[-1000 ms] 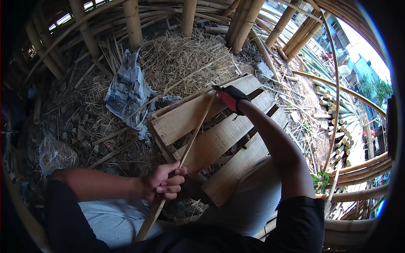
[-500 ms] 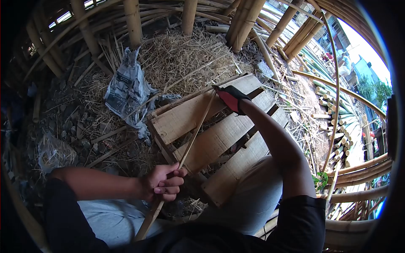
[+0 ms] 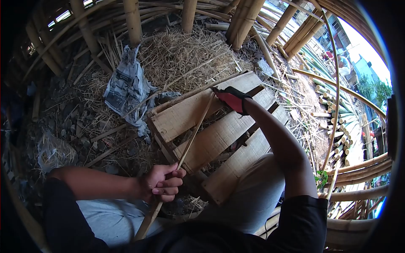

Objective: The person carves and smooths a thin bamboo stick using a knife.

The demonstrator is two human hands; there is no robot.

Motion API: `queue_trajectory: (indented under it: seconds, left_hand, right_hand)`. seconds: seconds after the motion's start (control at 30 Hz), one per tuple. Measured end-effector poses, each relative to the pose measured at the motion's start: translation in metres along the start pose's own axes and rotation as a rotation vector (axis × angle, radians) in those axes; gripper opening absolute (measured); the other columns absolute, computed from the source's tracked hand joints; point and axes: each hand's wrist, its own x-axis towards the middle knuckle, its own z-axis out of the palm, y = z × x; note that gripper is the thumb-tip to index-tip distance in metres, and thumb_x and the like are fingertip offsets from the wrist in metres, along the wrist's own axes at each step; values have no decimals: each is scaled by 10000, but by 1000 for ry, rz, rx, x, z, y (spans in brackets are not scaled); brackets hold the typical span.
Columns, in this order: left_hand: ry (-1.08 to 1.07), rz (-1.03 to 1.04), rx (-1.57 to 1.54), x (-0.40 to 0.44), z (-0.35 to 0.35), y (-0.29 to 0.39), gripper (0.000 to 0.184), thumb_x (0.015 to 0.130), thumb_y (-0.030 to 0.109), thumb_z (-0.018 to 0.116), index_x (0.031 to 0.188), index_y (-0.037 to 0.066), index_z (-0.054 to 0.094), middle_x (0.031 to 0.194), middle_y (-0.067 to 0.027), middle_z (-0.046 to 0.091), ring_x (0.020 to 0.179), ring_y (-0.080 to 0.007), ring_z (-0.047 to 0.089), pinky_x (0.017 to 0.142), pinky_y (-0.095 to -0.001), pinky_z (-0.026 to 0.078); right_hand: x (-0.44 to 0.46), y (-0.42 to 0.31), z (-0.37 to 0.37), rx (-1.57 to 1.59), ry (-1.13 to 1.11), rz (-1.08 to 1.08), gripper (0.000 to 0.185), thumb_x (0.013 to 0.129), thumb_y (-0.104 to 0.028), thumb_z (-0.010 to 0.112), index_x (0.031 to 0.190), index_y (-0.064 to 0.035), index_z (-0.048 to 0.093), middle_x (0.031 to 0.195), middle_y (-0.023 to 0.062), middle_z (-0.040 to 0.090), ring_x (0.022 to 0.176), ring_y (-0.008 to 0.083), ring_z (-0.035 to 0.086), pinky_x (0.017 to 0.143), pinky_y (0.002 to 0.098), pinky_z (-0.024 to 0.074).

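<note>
Left hand [image 3: 165, 184] is clenched round the thin strip [image 3: 195, 133], which slants away to the gloved right hand [image 3: 233, 100], grip unclear tbh.

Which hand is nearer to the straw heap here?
The right hand: gloved, at the slatted wooden pallet's far slat, just short of the straw heap. The left hand, gripping a bamboo strip, is by the pallet's near side, farther from the heap.

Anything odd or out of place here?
Crumpled printed paper lies on the littered ground beside the slatted wooden platform, looking discarded. Also uneven: the right hand is gloved, the left hand bare.
</note>
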Motion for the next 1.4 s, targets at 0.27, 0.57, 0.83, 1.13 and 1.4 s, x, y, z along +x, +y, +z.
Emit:
queue_trajectory:
  seconds: [0.27, 0.57, 0.83, 1.13, 1.4]
  left_hand:
    - [47, -3, 5, 0, 4, 1, 385, 1057, 447, 210, 827, 192, 384, 457, 73, 278, 309, -51, 266, 339, -219, 206]
    - [-87, 16, -110, 3, -18, -1, 339, 1050, 434, 307, 892, 172, 452, 475, 74, 286, 319, -54, 284, 354, -229, 208]
    - [-49, 12, -81, 1, -11, 2, 347, 1053, 432, 286, 862, 176, 424, 471, 69, 289, 320, -55, 282, 354, -230, 209]
    - [9, 5, -30, 3, -8, 1, 377, 1055, 447, 247, 846, 179, 412, 476, 69, 281, 327, -55, 279, 358, -227, 215]
    - [6, 15, 8, 0, -6, 2, 389, 1053, 461, 241, 835, 185, 406, 481, 71, 292, 332, -52, 284, 365, -226, 215]
  right_hand:
    - [-27, -25, 8, 15, -258, -33, 526, 973, -516, 453, 696, -77, 543, 663, -7, 462, 630, 109, 371, 614, 331, 343]
    - [-45, -59, -8, 145, -238, -104, 570, 941, -616, 466, 654, -125, 491, 572, -37, 374, 535, 91, 321, 546, 290, 310]
    - [-9, -18, 15, 40, -46, -16, 626, 959, -611, 391, 701, -59, 533, 632, 25, 481, 622, 156, 409, 635, 349, 374]
    - [-28, -35, 33, -87, -326, -152, 621, 947, -619, 452, 714, -46, 516, 635, -4, 424, 620, 125, 364, 618, 324, 361]
    - [-63, -83, 27, -170, -559, -153, 622, 917, -660, 476, 669, -93, 537, 628, -25, 440, 598, 111, 375, 596, 308, 336]
